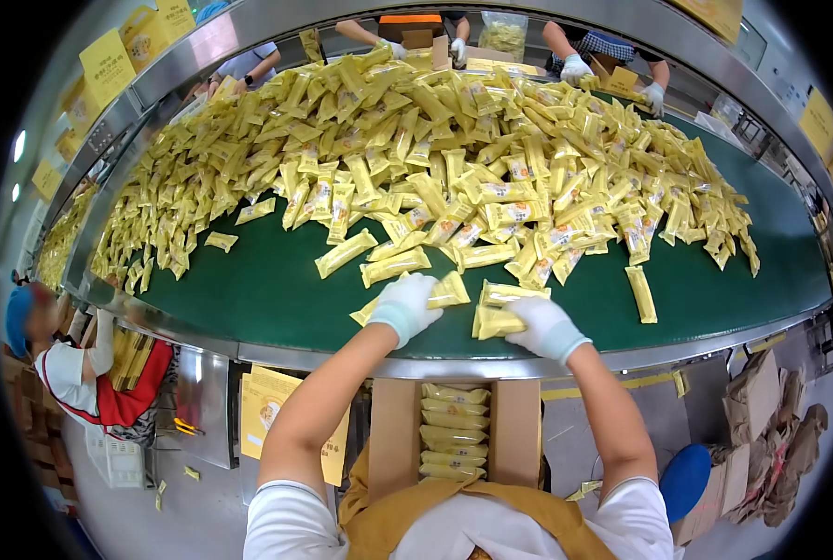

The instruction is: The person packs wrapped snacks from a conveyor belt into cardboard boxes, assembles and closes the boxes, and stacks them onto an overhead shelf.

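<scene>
My left hand, in a white glove, is closed over a yellow wrapped snack packet at the near side of the green belt. The end of another packet shows at its left. My right hand, also gloved, has its fingers closed on a yellow packet, and one more packet lies just behind it. Below both hands, close to my body, an open cardboard box holds a stack of several packets. The box's side flaps stand spread apart.
A large heap of packets covers the far part of the green belt. Metal edging runs along its front. Co-workers' gloved hands are across the belt. At left is a person in a red apron; at right, a blue stool.
</scene>
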`<move>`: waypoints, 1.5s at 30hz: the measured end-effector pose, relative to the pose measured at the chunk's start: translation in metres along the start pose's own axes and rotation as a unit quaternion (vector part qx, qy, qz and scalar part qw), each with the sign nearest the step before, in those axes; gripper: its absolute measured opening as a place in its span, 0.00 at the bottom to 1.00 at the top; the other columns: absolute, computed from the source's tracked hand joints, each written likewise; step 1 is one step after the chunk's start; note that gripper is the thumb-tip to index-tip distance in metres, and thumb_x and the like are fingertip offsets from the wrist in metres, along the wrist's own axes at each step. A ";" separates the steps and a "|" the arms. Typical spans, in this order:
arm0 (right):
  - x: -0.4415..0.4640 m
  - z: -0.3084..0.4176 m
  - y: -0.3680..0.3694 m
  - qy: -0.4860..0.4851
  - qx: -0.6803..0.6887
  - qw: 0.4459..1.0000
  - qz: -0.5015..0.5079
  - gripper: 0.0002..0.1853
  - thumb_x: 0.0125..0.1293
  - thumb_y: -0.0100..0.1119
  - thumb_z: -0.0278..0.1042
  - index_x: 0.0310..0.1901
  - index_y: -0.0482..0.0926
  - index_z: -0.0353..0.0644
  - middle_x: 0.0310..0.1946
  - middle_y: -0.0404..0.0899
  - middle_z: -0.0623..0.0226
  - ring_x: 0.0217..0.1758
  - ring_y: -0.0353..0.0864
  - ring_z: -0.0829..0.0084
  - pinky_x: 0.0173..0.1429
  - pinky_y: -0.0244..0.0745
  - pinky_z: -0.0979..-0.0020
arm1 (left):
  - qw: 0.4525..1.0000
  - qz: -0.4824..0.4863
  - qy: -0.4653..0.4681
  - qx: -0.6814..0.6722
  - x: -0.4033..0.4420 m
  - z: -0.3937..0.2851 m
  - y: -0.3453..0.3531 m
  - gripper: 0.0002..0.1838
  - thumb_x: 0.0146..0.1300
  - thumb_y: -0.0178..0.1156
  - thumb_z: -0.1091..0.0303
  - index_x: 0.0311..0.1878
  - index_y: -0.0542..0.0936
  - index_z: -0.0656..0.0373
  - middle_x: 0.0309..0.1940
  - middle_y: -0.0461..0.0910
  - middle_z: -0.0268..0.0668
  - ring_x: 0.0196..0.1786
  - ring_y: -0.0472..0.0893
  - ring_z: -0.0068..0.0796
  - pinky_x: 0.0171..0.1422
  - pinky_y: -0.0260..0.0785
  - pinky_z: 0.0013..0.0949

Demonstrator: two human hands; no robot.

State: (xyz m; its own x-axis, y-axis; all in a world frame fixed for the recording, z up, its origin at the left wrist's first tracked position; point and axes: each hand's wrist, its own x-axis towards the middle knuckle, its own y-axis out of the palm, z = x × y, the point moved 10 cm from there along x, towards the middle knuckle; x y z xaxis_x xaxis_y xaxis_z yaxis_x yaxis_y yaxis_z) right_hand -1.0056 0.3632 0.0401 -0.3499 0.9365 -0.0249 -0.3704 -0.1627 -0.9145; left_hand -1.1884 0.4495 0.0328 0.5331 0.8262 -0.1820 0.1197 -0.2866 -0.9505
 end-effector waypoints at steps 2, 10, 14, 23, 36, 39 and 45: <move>0.002 -0.013 -0.023 0.045 -0.005 0.997 -0.061 0.23 0.54 0.74 0.40 0.51 0.81 0.43 0.48 0.83 0.55 0.54 0.81 0.53 0.60 0.76 0.58 | 0.997 -0.064 -0.043 -0.029 -0.013 0.029 -0.015 0.29 0.57 0.69 0.47 0.55 0.80 0.57 0.51 0.83 0.50 0.55 0.82 0.53 0.60 0.75 0.48; 0.036 -0.044 0.002 0.093 -0.145 0.982 -0.077 0.19 0.53 0.73 0.36 0.46 0.80 0.45 0.36 0.85 0.59 0.42 0.85 0.56 0.49 0.79 0.58 | 0.980 0.015 -0.191 0.056 -0.014 0.073 0.009 0.26 0.57 0.70 0.56 0.56 0.75 0.53 0.48 0.85 0.49 0.51 0.86 0.47 0.53 0.79 0.44; 0.002 -0.011 0.009 0.005 -0.196 0.968 -0.155 0.26 0.50 0.72 0.39 0.51 0.75 0.43 0.43 0.80 0.59 0.50 0.80 0.56 0.59 0.73 0.57 | 0.992 -0.041 -0.073 0.097 -0.025 0.050 0.024 0.33 0.59 0.70 0.52 0.65 0.71 0.53 0.51 0.82 0.45 0.51 0.84 0.46 0.51 0.79 0.46; 0.001 -0.011 0.010 0.116 -0.152 0.980 0.059 0.61 0.43 0.79 0.61 0.73 0.61 0.31 0.57 0.77 0.52 0.63 0.72 0.51 0.69 0.64 0.57 | 0.995 -0.018 -0.058 0.077 -0.049 0.031 0.027 0.60 0.55 0.69 0.37 0.78 0.53 0.70 0.62 0.71 0.54 0.65 0.72 0.49 0.69 0.64 0.47; 0.127 -0.028 0.016 0.029 -0.076 0.993 0.082 0.50 0.38 0.77 0.66 0.56 0.78 0.30 0.55 0.75 0.44 0.65 0.71 0.47 0.70 0.69 0.59 | 0.994 -0.009 0.003 -0.107 0.003 0.070 -0.010 0.58 0.44 0.77 0.43 0.74 0.62 0.63 0.67 0.67 0.57 0.70 0.69 0.55 0.76 0.62 0.41; 0.108 -0.008 0.004 0.043 -0.112 0.990 0.069 0.48 0.39 0.76 0.66 0.56 0.80 0.33 0.55 0.76 0.44 0.63 0.74 0.48 0.69 0.71 0.58 | 0.998 0.046 0.033 -0.006 0.034 0.069 -0.007 0.56 0.40 0.77 0.41 0.71 0.68 0.62 0.67 0.67 0.55 0.71 0.67 0.54 0.78 0.60 0.41; 0.064 0.000 0.020 -0.018 -0.113 0.993 -0.002 0.43 0.38 0.77 0.62 0.53 0.79 0.38 0.61 0.70 0.41 0.60 0.73 0.44 0.68 0.68 0.55 | 0.997 0.050 0.027 0.049 0.026 0.063 0.002 0.53 0.37 0.78 0.40 0.67 0.73 0.59 0.62 0.70 0.51 0.68 0.69 0.51 0.75 0.62 0.43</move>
State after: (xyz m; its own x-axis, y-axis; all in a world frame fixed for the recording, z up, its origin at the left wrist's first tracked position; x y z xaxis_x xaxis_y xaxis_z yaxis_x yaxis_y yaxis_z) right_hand -1.0351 0.4205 0.0202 -0.3805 0.9247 -0.0104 -0.1713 -0.0815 -0.9818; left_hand -1.2274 0.5006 0.0102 0.5822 0.7680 -0.2669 -0.0181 -0.3160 -0.9486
